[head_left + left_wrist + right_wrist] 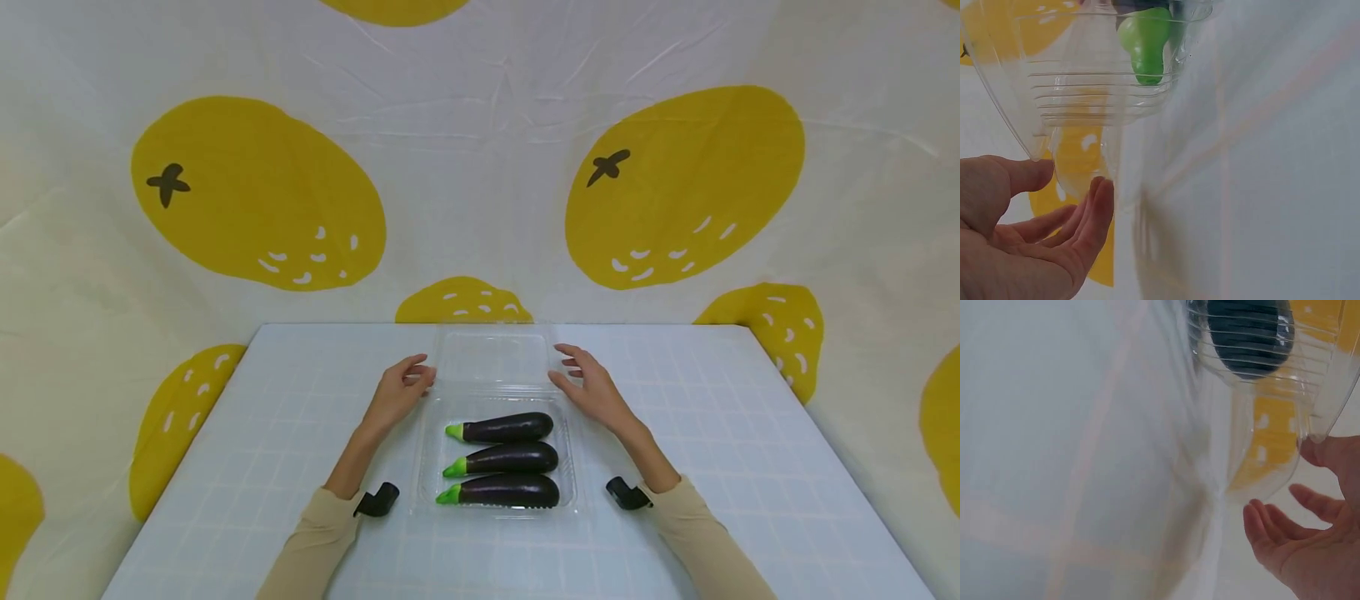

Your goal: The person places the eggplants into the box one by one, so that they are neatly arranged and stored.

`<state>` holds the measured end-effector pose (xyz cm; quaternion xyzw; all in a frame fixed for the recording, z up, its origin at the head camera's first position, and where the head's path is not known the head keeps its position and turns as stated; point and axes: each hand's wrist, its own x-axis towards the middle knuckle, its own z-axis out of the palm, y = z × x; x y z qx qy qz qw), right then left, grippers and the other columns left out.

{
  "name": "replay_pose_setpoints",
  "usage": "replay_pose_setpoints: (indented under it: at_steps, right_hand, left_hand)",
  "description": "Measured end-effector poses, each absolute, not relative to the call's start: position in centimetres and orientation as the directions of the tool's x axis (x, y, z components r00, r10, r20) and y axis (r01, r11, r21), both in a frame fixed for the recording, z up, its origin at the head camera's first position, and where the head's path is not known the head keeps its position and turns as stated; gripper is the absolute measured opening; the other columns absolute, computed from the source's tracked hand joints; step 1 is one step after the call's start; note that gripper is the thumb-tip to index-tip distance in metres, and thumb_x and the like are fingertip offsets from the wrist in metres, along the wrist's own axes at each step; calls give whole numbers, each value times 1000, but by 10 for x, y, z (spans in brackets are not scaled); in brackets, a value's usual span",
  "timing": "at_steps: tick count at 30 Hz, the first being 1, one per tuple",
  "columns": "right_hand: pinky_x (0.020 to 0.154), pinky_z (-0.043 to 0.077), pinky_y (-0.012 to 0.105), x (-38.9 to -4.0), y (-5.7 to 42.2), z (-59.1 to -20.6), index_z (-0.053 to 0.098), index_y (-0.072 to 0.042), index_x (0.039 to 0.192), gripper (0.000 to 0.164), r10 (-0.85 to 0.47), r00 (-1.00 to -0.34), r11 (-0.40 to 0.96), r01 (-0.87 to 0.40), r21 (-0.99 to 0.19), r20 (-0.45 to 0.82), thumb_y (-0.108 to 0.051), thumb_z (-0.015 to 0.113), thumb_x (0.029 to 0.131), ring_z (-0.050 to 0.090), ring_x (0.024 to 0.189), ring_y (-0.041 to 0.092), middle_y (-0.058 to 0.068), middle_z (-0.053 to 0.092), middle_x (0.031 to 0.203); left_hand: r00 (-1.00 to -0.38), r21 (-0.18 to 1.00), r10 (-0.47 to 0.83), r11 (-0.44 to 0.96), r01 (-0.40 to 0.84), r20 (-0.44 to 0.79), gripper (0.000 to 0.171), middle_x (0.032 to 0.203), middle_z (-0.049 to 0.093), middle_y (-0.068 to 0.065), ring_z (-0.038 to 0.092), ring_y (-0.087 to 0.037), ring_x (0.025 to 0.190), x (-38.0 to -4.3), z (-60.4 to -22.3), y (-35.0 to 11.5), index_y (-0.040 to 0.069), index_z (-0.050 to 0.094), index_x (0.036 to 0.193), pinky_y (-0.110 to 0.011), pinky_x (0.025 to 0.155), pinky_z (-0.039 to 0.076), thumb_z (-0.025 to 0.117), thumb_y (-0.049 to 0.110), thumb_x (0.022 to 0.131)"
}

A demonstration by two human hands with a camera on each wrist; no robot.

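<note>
A clear plastic clamshell box lies on the table, its clear lid folded back toward the wall. Inside its base, three dark eggplants lie side by side: a back one, a middle one and a front one, green stem ends toward the left. My left hand is at the lid's left edge near the hinge, fingers loosely bent. In the left wrist view its thumb is right at the plastic edge. My right hand mirrors it on the right, thumb at the plastic edge and fingers spread.
A pale checked cloth covers the table. Behind it hangs a white curtain printed with big yellow fruit. Black wrist cameras, a left one and a right one, stick inward from the sleeves on either side of the box.
</note>
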<state>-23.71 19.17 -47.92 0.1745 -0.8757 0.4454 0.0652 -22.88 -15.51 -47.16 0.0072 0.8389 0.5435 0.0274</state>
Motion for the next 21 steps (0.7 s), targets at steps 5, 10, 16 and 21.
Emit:
replay_pose_setpoints:
  at_steps: [5,10,16,21]
  right_hand:
    - [99,52,53,-239,191,-479,53,10,139,47,-217,-946,526,-320,-788,239,-10,68,100,65,116,42,29,59,137]
    - [99,52,52,-240,190,-477,55,11,138,46,-207,-955,520,-291,-803,212,-12,68,100,66,114,40,28,64,131]
    - [98,53,51,-240,191,-475,55,13,137,45,-210,-941,501,-336,-798,265,-8,68,99,66,112,41,30,65,128]
    - [97,53,50,-239,191,-471,53,12,138,47,-194,-926,492,-376,-785,323,-3,70,97,66,110,40,28,66,126]
  left_hand:
    - [-996,937,87,346,39,9,50,124,65,-28,69,-39,106,-231,-472,-156,-10,50,145,-35,85,60,64,14,104]
    - [-996,948,80,311,62,39,48,123,65,-30,68,-42,105,-228,-468,-155,-13,52,141,-33,80,61,66,10,101]
    - [-994,956,71,275,103,87,48,123,66,-30,69,-40,103,-229,-472,-158,-12,53,141,-37,80,61,69,6,99]
    - [-990,939,65,315,138,123,49,124,66,-28,70,-38,101,-228,-465,-157,-9,53,143,-36,79,61,69,2,98]
